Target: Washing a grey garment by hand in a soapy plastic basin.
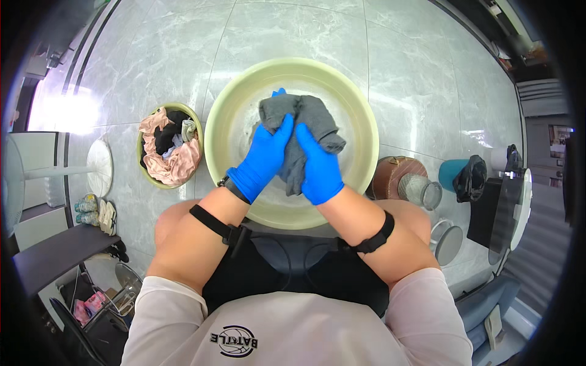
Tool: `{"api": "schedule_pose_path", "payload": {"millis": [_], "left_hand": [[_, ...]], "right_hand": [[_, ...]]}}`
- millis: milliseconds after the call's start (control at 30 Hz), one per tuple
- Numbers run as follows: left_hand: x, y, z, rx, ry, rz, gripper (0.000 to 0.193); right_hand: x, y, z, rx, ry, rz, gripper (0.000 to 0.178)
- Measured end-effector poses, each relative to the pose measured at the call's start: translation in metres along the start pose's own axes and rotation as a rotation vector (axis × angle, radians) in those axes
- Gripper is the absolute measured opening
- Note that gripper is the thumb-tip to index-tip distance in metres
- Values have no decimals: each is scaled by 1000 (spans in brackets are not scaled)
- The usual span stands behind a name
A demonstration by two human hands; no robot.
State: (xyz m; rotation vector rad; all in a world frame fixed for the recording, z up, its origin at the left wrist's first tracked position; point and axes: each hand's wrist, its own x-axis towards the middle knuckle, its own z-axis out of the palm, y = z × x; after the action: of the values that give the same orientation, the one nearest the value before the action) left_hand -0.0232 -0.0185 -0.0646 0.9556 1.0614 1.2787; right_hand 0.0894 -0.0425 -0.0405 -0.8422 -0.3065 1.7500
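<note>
A dark grey cloth (317, 116), bunched and folded over itself, is held above the middle of a wide pale-green basin (213, 137). My left hand (262, 160), in a blue rubber glove, grips the cloth's left side, thumb on top; a blue fingertip shows past its far edge. On the right, my right hand (321, 169) in a matching glove has its thumb on the near face, its other fingers hidden by the fabric. One end of the cloth hangs between my hands. The basin's bottom looks wet, but the water's depth is unclear.
Left of the basin stands a smaller green tub (196, 116) heaped with pink, black and pale clothes (183, 161). To the right are a brown round container (384, 174), a glass jar (421, 190) and a teal bin (450, 175) with a black bag. A white fan (58, 172) stands far left.
</note>
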Motion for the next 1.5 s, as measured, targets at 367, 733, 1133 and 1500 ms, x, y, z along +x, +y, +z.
{"api": "schedule_pose_path", "payload": {"millis": [367, 733, 1133, 1500], "left_hand": [[-5, 0, -2, -175, 20, -227, 47], [0, -9, -11, -271, 13, -344, 43], [3, 66, -7, -308, 39, -325, 40], [-10, 51, -2, 92, -109, -217, 44]], "right_hand": [[7, 35, -13, -748, 5, -472, 47], [6, 39, -4, -854, 6, -482, 49], [82, -42, -34, -416, -13, -53, 41], [-1, -9, 4, -812, -107, -314, 70]]}}
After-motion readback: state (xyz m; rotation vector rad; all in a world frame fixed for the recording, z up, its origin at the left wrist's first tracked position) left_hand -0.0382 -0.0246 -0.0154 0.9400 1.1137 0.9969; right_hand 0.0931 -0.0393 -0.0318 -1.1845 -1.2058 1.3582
